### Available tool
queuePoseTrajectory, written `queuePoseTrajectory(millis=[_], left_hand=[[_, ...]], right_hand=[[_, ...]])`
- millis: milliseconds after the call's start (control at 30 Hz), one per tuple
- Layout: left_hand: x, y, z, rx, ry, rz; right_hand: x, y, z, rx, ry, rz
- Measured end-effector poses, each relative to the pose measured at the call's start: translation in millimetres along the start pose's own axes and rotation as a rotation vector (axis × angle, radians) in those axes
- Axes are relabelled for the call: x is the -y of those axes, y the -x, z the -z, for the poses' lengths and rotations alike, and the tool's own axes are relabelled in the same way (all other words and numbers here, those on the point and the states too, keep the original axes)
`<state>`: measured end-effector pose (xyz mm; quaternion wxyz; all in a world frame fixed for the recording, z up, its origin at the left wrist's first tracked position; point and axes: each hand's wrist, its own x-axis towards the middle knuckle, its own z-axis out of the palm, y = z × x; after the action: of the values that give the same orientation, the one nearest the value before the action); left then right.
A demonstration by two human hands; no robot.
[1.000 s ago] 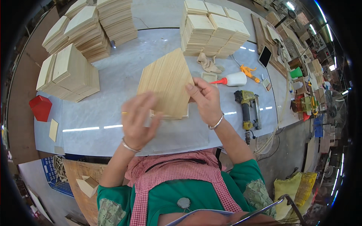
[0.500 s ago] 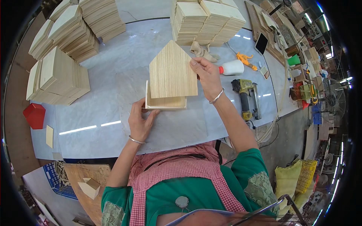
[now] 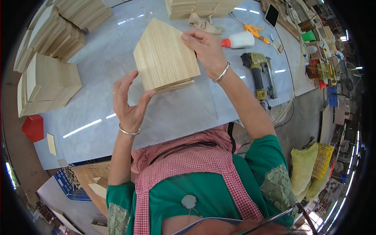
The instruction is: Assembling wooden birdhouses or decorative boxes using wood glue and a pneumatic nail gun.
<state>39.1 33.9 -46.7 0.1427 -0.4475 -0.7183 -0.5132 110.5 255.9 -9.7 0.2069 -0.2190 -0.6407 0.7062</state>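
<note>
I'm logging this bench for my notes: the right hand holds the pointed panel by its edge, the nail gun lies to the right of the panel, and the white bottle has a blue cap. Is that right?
Not quite: the head view shows the white bottle with a red cap, not blue. The right hand does hold the pointed panel by its edge, with the nail gun to the panel's right.

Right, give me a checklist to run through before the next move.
1. Right hand gripping the house-shaped panel: ok, thumb on top at its upper right edge.
2. Left hand touching the panel: cannot tell; it is open by the lower left edge.
3. Panel flush with the wooden piece beneath: not ok; its lower right corner juts past.
4. Panel seated flat on that piece: cannot tell, mostly hidden.
5. Nail gun set down: ok, unheld on the table.
</note>
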Motion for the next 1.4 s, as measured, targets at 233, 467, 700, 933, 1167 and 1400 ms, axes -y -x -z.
queuePoseTrajectory(millis=[233,467,700,933,1167,1400], left_hand=[[6,11,-5,0.051,-0.035,-0.056],[5,16,-8,0.02,-0.017,-0.018],[9,22,-10,0.04,-0.118,-0.046],[10,27,-11,0.041,-0.114,-0.028],[12,30,-15,0.052,-0.014,0.054],[12,30,-17,0.039,0.002,0.085]], right_hand=[[-8,6,5,-0.029,0.049,-0.001],[-21,9,6,-0.039,0.004,0.04],[-26,4,7,-0.065,0.149,0.169],[-34,7,9,-0.078,0.261,0.185],[-46,7,12,-0.102,0.348,0.192],[-52,5,12,-0.102,0.434,0.199]])
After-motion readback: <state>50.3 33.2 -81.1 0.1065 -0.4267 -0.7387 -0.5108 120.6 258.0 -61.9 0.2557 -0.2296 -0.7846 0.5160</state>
